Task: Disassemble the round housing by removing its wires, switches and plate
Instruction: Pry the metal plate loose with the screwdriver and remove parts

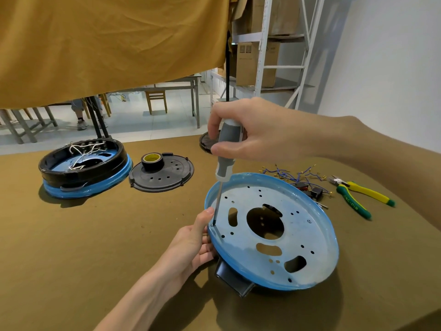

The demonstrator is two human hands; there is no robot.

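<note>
Left hand [191, 244] steadies the round housing [272, 235] at its 9 o'clock rim, thumb on the edge, fingers curled beneath. The housing rests on the counter [95, 235] at centre-right, open face up, tilted toward 3 o'clock. Right hand [250, 134] has its grip wrapped round the screwdriver [225, 158] handle. Its long axis runs near vertical, tip down on a screw [212, 225] at the 9 o'clock rim. Keep the shaft square and press while turning, or the tip may slip.

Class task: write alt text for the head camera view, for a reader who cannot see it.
The right hand drives a grey-handled screwdriver into the round blue metal housing plate, which the left hand steadies at its rim. Yellow-green pliers and removed blue wires lie behind.
</note>
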